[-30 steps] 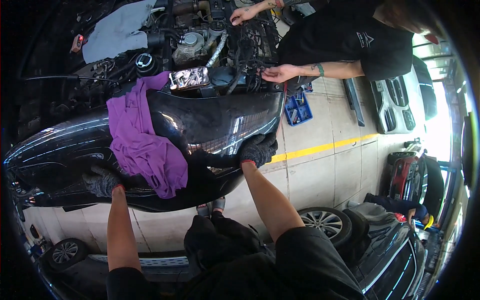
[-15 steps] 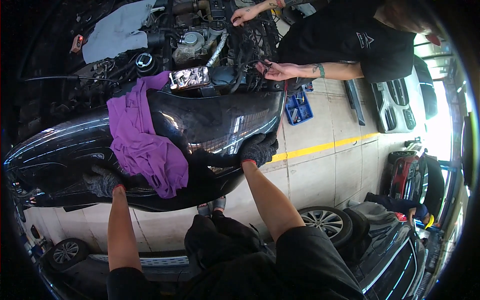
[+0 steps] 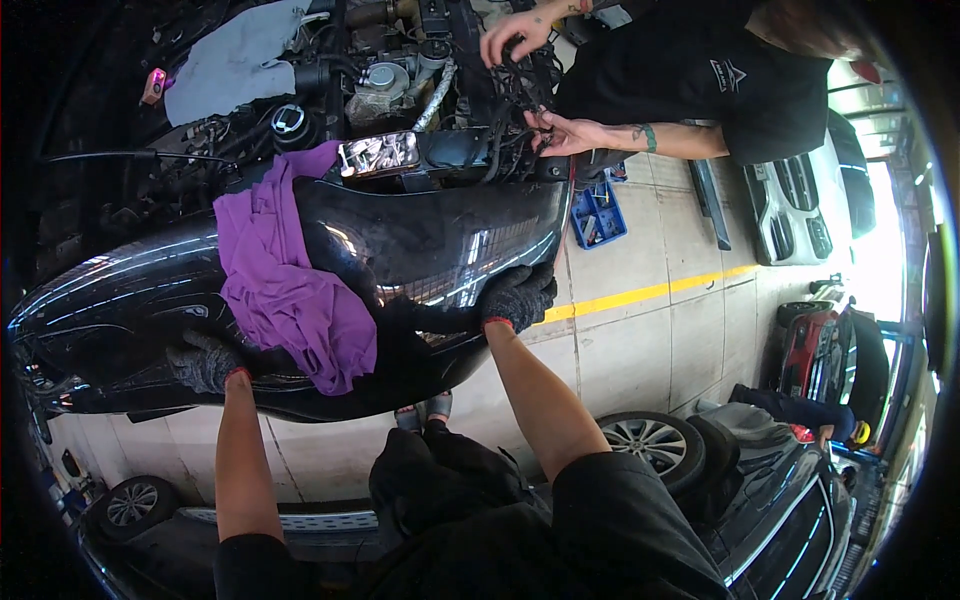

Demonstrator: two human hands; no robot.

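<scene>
In a dark grey glove, my left hand [image 3: 206, 362] lies on the lower side of a glossy black car fender [image 3: 450, 225], fingers spread. My right hand [image 3: 518, 297], gloved alike with a red cuff, rests over the fender's right end with its fingers stretched out. Neither hand appears to hold a loose thing; the undersides of both are hidden. A crumpled purple cloth [image 3: 290, 285] drapes over the fender between them. Above it, a phone [image 3: 380, 155] with a lit screen lies along the engine bay edge.
Across the engine bay, a co-worker in a black shirt [image 3: 660, 85] handles dark wiring [image 3: 515, 95] with both bare hands. A grey cloth [image 3: 235, 65] covers engine parts. A blue parts tray [image 3: 600, 216] sits on the floor. Another car's wheel [image 3: 650, 445] stands behind my right arm.
The co-worker's upper hand has come down and right over the wiring, and their lower hand has shifted right. The wiring has moved with them. My hands stay where they were.
</scene>
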